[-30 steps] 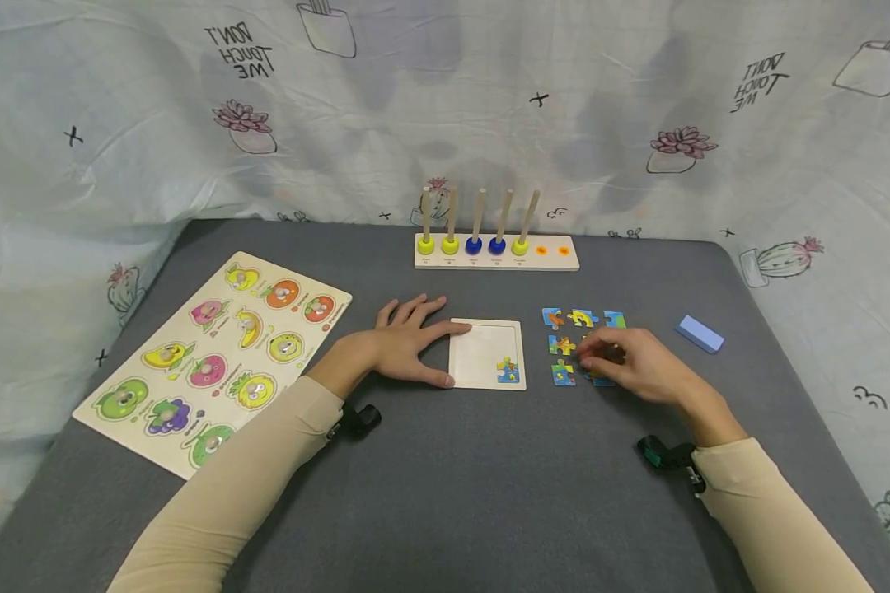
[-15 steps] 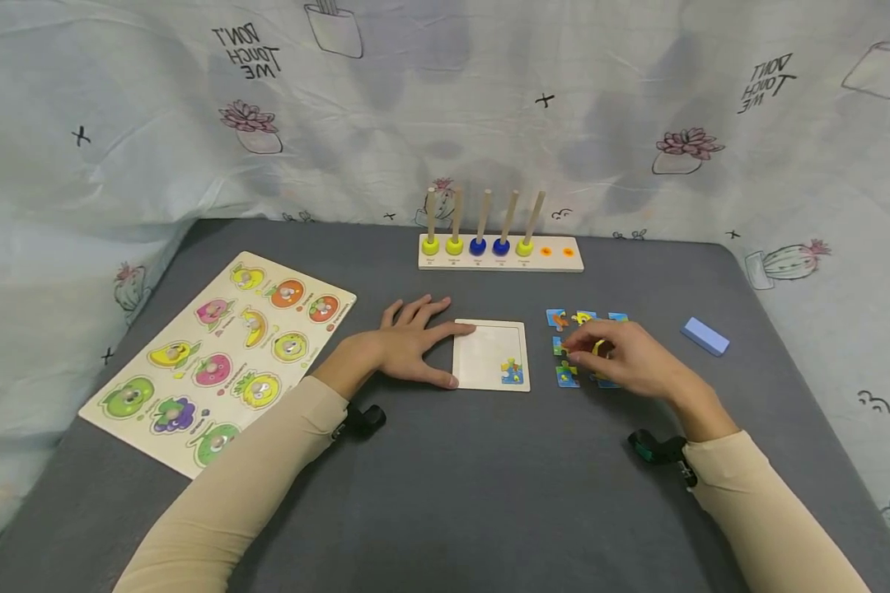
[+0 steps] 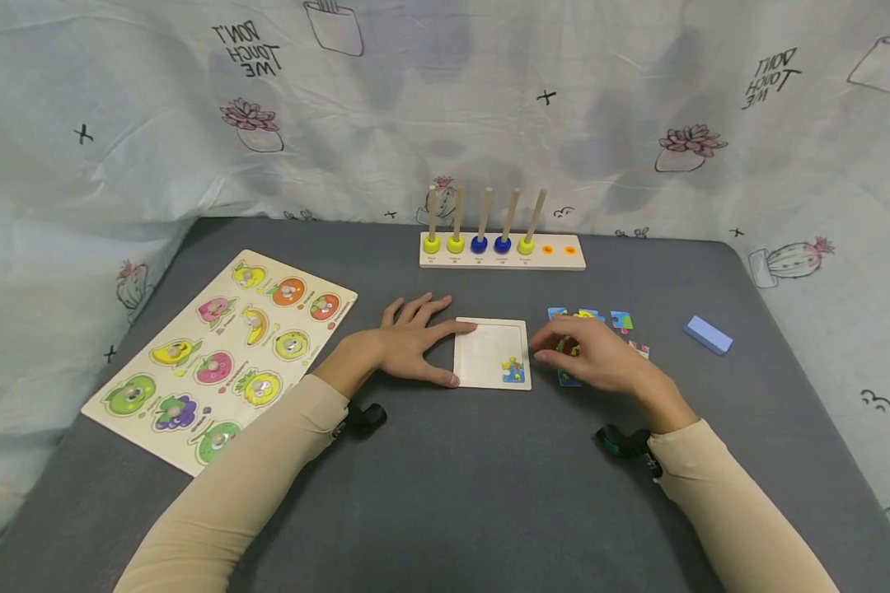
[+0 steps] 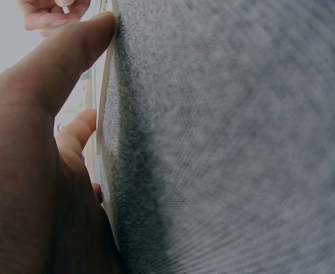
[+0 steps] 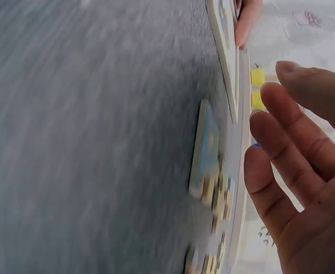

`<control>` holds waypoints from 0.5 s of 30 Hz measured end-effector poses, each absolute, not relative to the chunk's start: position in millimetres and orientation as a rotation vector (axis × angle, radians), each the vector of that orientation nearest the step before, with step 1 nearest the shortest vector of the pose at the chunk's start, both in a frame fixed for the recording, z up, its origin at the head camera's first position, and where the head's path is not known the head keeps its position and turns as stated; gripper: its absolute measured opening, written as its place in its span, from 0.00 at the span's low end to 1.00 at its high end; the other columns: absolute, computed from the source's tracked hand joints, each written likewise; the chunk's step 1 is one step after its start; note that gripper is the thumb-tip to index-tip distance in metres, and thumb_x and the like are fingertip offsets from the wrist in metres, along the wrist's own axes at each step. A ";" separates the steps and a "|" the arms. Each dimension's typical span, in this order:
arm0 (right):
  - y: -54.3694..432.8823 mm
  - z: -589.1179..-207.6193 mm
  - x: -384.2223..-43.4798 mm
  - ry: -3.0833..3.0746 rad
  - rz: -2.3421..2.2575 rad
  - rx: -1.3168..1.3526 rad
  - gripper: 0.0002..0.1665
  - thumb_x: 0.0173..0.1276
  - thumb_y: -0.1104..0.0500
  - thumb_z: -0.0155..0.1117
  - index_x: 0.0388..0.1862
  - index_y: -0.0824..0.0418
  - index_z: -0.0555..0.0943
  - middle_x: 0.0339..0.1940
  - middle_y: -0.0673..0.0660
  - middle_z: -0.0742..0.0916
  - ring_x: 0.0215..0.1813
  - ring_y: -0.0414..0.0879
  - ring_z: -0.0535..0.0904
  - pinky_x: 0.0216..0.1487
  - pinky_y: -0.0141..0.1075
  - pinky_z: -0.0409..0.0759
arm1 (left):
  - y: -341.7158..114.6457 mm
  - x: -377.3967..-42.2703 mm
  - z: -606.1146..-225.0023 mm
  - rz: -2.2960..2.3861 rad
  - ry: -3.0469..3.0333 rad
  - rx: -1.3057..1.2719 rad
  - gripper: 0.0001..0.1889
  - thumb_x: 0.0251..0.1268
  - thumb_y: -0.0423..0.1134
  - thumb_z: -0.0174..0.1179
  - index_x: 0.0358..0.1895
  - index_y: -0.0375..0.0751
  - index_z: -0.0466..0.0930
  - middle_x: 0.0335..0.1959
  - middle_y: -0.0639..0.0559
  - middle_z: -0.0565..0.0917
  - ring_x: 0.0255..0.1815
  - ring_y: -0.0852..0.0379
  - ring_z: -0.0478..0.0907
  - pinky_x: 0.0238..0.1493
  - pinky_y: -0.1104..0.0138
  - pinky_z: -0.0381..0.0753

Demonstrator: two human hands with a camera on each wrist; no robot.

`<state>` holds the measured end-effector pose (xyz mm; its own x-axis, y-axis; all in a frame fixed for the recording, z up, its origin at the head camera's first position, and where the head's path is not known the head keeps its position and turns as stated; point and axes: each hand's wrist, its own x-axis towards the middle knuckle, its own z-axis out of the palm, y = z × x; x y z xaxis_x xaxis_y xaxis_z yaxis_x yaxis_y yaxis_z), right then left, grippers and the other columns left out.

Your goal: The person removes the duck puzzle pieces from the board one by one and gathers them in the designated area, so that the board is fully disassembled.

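My left hand (image 3: 408, 350) spreads its fingers on the table, forefinger and thumb resting on the left edge of a small square puzzle tray (image 3: 478, 354). In its lower right corner lie joined puzzle pieces (image 3: 513, 371). My right hand (image 3: 589, 352) is just right of the tray, above several loose jigsaw pieces (image 3: 621, 321), many hidden beneath it. Its thumb and forefinger tips are close together in the head view. In the right wrist view the hand (image 5: 310, 148) shows curved fingers, and no piece is plainly seen between them; the forefinger seems hidden behind the thumb.
A wooden fruit puzzle board (image 3: 226, 354) lies at the left, partly under my left forearm. At the back stands a peg board (image 3: 502, 252) with upright pegs and yellow and blue rings. A blue block (image 3: 708, 336) lies at the right.
My right hand has moved left across the loose pieces toward the tray, uncovering pieces on their right side. The left hand stays at the tray's edge.
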<state>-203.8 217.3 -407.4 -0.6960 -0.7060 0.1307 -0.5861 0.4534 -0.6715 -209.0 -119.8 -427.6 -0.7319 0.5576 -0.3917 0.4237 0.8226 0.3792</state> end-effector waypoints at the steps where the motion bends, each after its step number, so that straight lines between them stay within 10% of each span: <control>1: 214.9 -407.3 -204.1 2.524 -1.078 -1.148 0.09 0.68 0.65 0.71 0.47 0.59 0.87 0.40 0.46 0.88 0.41 0.39 0.82 0.43 0.41 0.83 | -119.8 -209.2 -427.3 0.361 2.507 0.723 0.48 0.56 0.81 0.55 0.80 0.85 0.44 0.86 0.59 0.30 0.85 0.47 0.22 0.76 0.36 0.26; 15: 193.4 -405.1 -203.1 2.419 -1.003 -1.191 0.12 0.70 0.64 0.70 0.51 0.59 0.86 0.36 0.49 0.87 0.31 0.39 0.78 0.35 0.35 0.78 | -119.0 -203.8 -416.7 0.370 2.503 0.737 0.47 0.59 0.79 0.56 0.81 0.81 0.47 0.86 0.55 0.33 0.85 0.44 0.25 0.76 0.35 0.28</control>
<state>-203.1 193.4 -405.1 -0.6282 -0.7754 0.0638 -0.5931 0.4241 -0.6844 -203.8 -119.0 -416.7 -0.7281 0.5662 -0.3864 0.4302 0.8163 0.3856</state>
